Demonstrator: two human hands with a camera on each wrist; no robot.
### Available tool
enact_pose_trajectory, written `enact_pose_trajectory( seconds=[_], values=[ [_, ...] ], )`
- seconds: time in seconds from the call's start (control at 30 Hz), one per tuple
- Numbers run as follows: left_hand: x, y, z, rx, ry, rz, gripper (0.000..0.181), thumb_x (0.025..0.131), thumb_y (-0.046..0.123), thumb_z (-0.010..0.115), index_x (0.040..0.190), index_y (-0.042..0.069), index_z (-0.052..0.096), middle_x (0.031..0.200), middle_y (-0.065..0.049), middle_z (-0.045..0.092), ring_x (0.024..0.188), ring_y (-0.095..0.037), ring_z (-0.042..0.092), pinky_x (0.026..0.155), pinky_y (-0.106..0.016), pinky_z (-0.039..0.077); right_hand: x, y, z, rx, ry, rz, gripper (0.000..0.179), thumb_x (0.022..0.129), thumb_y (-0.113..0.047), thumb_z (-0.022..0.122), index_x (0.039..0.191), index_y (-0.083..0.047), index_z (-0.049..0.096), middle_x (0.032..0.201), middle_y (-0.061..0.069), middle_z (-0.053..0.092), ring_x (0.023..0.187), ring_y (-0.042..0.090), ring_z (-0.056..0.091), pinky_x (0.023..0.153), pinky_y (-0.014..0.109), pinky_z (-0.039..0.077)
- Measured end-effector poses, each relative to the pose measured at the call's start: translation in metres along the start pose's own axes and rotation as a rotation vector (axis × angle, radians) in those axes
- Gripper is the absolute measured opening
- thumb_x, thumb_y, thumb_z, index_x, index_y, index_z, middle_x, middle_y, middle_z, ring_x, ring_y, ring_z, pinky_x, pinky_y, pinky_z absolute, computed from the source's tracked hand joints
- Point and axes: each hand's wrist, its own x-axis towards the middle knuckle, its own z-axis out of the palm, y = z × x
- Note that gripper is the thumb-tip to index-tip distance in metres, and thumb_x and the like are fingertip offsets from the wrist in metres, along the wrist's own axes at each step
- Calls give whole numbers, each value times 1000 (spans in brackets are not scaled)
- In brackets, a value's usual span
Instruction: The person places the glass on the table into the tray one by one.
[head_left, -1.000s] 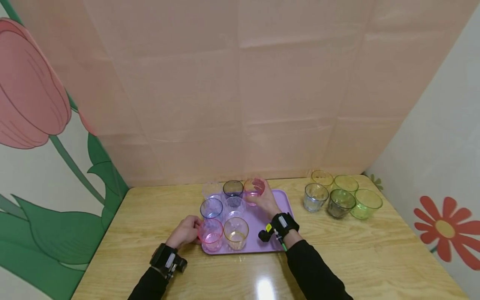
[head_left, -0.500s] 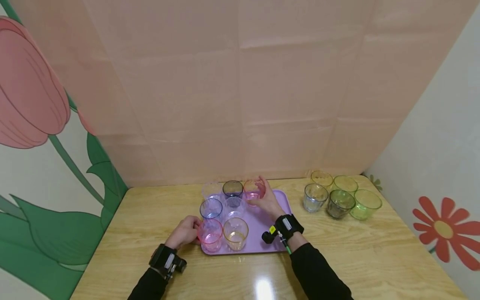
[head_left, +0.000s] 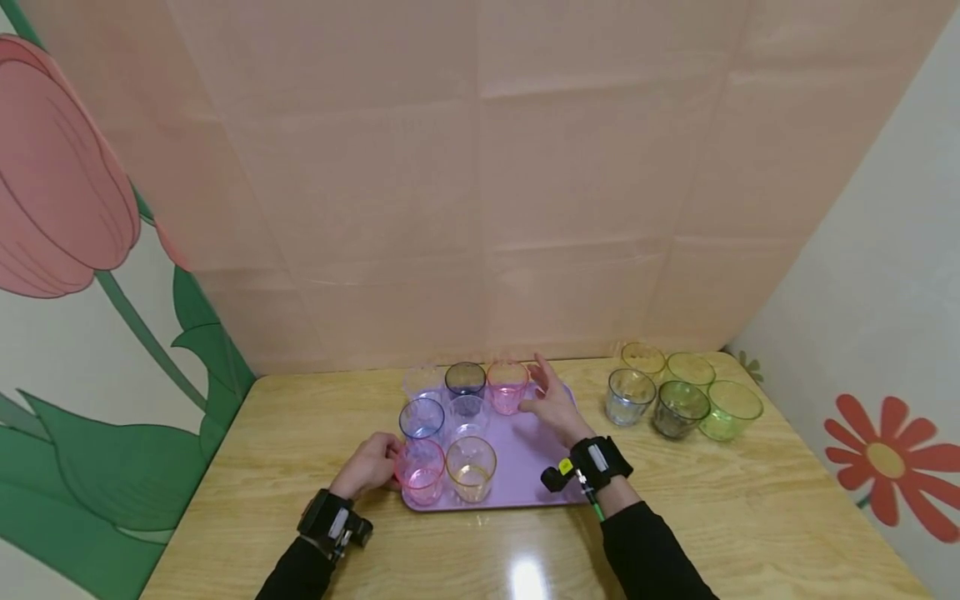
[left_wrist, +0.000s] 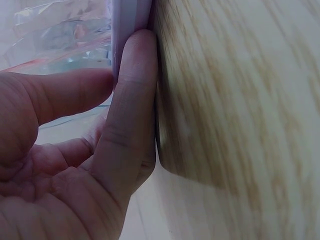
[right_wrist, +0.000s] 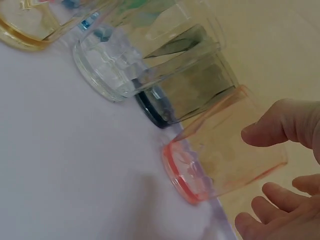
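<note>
My left hand [head_left: 372, 462] grips the left edge of the purple tray [head_left: 525, 467]; in the left wrist view the thumb lies on the tray's rim and a finger [left_wrist: 132, 100] runs along its side by the wood. My right hand [head_left: 557, 406] is just right of a pink glass [head_left: 507, 398] at the tray's back. In the right wrist view that glass stands upright between the spread thumb [right_wrist: 270, 127] and fingers, which hold nothing. Left of it is a dark grey glass [head_left: 465, 380]. A second pink glass [head_left: 422, 475] is closest to my left hand.
Blue [head_left: 422, 419], clear [head_left: 470, 417] and amber [head_left: 471, 471] glasses also stand on the tray's left half. Several green, grey and yellow glasses [head_left: 681, 408] cluster on the wooden table [head_left: 300, 433] to the right. A pinkish sheet [head_left: 480, 208] rises behind the table.
My right hand has let go of the pink glass at the back and drawn away to the right, its fingers opening. My left hand has stayed at the tray's edge.
</note>
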Motion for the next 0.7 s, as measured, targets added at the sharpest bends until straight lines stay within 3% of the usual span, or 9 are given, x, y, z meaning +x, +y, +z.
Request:
enact_pose_trajectory(
  seconds=[0.17, 0.33, 0.53, 0.7],
  values=[
    [0, 1, 0, -2, -6, -8, 25, 77, -21, 47, 96, -9, 59, 81, -13, 55, 64, -20, 60, 56, -35, 63, -14, -14, -8, 6, 28, -39, 84, 85, 16, 59, 158, 5, 18, 161, 31, 23, 150, 44, 20, 125, 56, 20],
    [0, 1, 0, -5, -13, -6, 26, 77, -21, 47, 96, -10, 59, 81, -13, 55, 64, -20, 60, 56, -34, 63, -18, 0, -21, 19, 111, -52, 76, 91, 10, 61, 158, 1, 27, 160, 25, 31, 150, 38, 28, 124, 47, 28],
    [-1, 1, 0, -2, -18, -12, 27, 77, -21, 47, 97, -10, 59, 82, -13, 56, 65, -21, 60, 56, -34, 63, -42, 2, -39, 84, 206, -131, 54, 95, 8, 60, 147, 7, 44, 147, 29, 47, 137, 39, 48, 103, 20, 51],
    [-1, 2, 0, 2, -4, -1, 28, 75, -22, 46, 97, -11, 59, 81, -13, 55, 66, -21, 59, 56, -35, 63, -58, 3, -59, 76, 294, -159, 43, 98, 1, 62, 139, 7, 53, 139, 32, 54, 119, 20, 63, 94, 15, 53]
  ],
)
